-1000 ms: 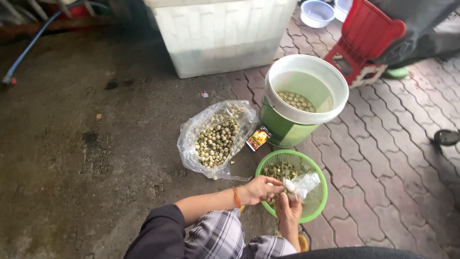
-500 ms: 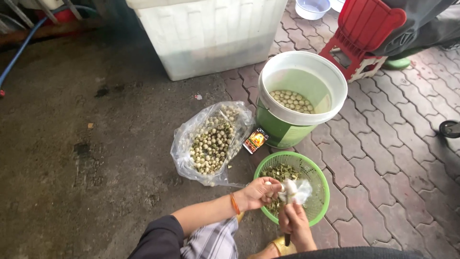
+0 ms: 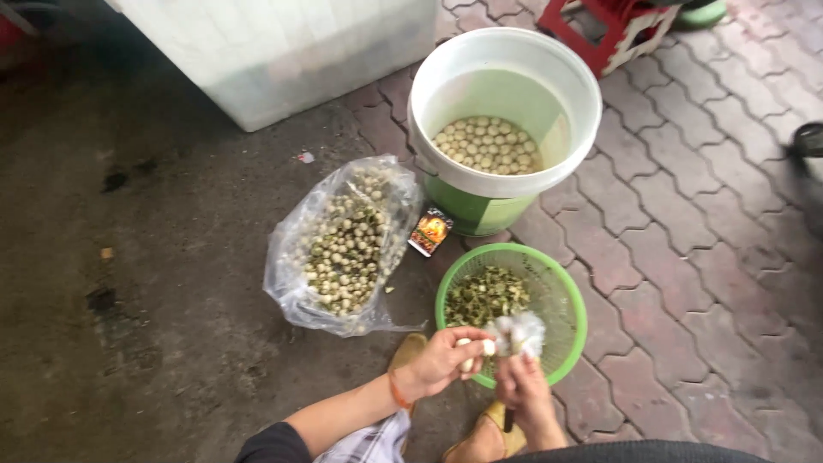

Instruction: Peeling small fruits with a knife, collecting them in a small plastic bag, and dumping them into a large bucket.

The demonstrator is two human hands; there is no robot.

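left hand (image 3: 441, 360): pale seed (image 3: 487, 347) | right hand (image 3: 525, 393): over green basket (image 3: 566, 291)

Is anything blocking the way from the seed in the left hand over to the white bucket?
Nothing visible does. The left hand holds a pale round seed over the near rim of the green plastic basket; the open-topped white plastic bucket stands just beyond the basket.

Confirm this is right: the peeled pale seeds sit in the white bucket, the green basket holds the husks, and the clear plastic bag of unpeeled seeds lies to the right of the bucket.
Not quite. The clear plastic bag lies to the left of the white bucket, on the dark concrete, as the head view shows. The rest stands: pale seeds in the bucket, husks in the green basket.
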